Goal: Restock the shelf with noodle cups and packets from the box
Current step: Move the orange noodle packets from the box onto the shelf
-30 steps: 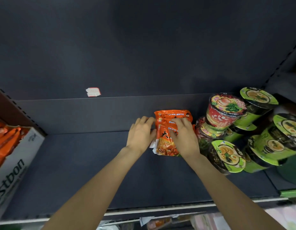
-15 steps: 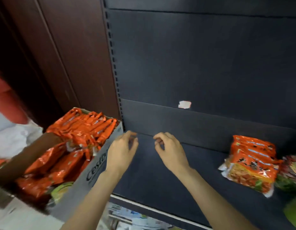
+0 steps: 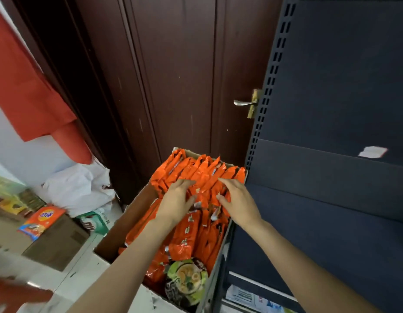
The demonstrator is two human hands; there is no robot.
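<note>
A cardboard box stands left of the dark shelf and is full of orange noodle packets standing on edge. A green-lidded noodle cup lies at the box's near end. My left hand rests on the packets with its fingers spread. My right hand is beside it, fingers apart and touching the packet tops. Neither hand has closed around a packet. The shelf board in view is bare.
A dark brown door with a metal handle stands behind the box. On the floor at the left are a brown carton with an orange packet on it and a white plastic bag. Red cloth hangs at the upper left.
My view swung left from the shelf's cups and placed packet to the box. Both hands left the shelved packet, crossed the bare shelf board and now rest on the packets in the box.
</note>
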